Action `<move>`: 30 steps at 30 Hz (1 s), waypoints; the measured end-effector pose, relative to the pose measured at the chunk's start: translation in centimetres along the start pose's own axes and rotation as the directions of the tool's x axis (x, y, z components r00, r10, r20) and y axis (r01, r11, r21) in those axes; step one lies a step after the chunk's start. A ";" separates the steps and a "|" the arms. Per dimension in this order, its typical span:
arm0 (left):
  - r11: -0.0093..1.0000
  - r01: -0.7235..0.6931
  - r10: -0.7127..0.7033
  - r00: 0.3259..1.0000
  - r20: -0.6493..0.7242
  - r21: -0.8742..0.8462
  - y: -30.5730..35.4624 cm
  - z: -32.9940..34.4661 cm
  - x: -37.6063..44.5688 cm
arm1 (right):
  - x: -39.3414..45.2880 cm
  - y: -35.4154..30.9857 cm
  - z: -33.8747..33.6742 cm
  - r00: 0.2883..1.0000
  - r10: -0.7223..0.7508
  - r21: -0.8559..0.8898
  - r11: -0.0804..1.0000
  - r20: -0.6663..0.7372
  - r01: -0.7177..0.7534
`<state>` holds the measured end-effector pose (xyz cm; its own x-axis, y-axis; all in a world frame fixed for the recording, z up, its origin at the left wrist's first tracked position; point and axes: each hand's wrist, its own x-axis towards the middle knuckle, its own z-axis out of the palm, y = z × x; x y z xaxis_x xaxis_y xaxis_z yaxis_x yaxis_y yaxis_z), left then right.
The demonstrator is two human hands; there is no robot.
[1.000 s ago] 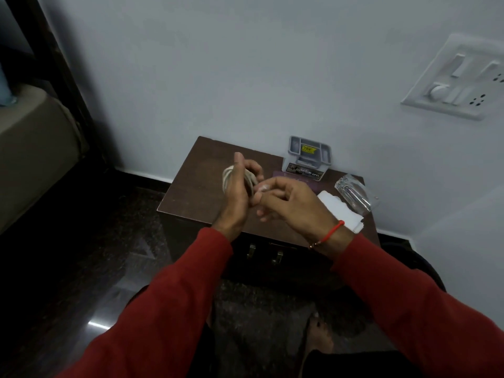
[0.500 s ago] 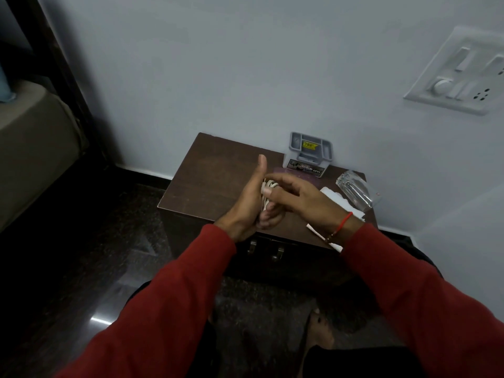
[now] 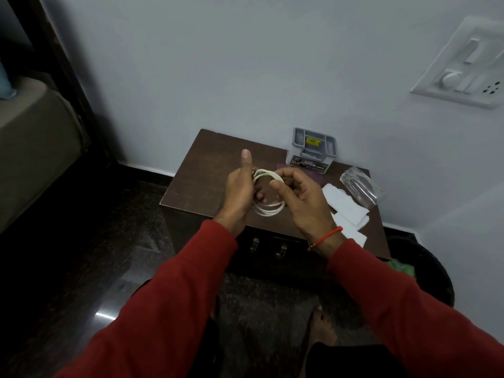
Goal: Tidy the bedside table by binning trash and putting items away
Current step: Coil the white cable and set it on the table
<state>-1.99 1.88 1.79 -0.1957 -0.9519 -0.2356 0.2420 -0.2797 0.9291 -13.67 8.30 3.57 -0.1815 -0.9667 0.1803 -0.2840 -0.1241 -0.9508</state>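
Note:
A white cable point(image 3: 268, 210) is coiled into several loops above the dark wooden bedside table point(image 3: 207, 173). My left hand point(image 3: 238, 192) grips the left side of the coil, thumb pointing up. My right hand point(image 3: 298, 196) pinches the top right of the coil between thumb and fingers. On the table's right side lie white tissue papers point(image 3: 345, 210) and a clear plastic wrapper point(image 3: 360, 190). A grey plastic organiser tray point(image 3: 312, 151) leans against the wall at the back.
A dark round bin point(image 3: 433, 271) with something green inside stands on the floor right of the table. The table front has two drawer handles point(image 3: 268, 248). A bed point(image 3: 30, 143) is at the left, a switchboard point(image 3: 463, 66) on the wall.
The hands were pressed together over the cable half a second ago. Now they have parted slightly and the coil shows as open loops between them.

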 end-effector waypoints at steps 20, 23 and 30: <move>0.935 0.300 -0.234 0.923 0.306 -0.187 0.8 -0.7 -0.6 | 0.5 -0.2 -1.3 0.989 -0.143 -0.255 0.959 -0.044 0.128; 0.923 0.327 -0.253 0.914 0.318 -0.204 0.5 -0.9 -0.5 | 0.5 -0.4 -1.2 0.993 -0.106 -0.242 0.966 -0.060 0.089; 0.934 0.311 -0.236 0.908 0.348 -0.179 0.7 -0.9 -0.2 | 0.7 -0.8 -1.3 0.984 -0.044 -0.136 0.990 -0.172 0.021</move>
<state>-0.90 1.77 2.20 -0.5651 -0.7546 -0.3335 0.3349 -0.5793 0.7432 -14.79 8.05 4.75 -0.3283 -0.9073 0.2628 -0.4132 -0.1123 -0.9037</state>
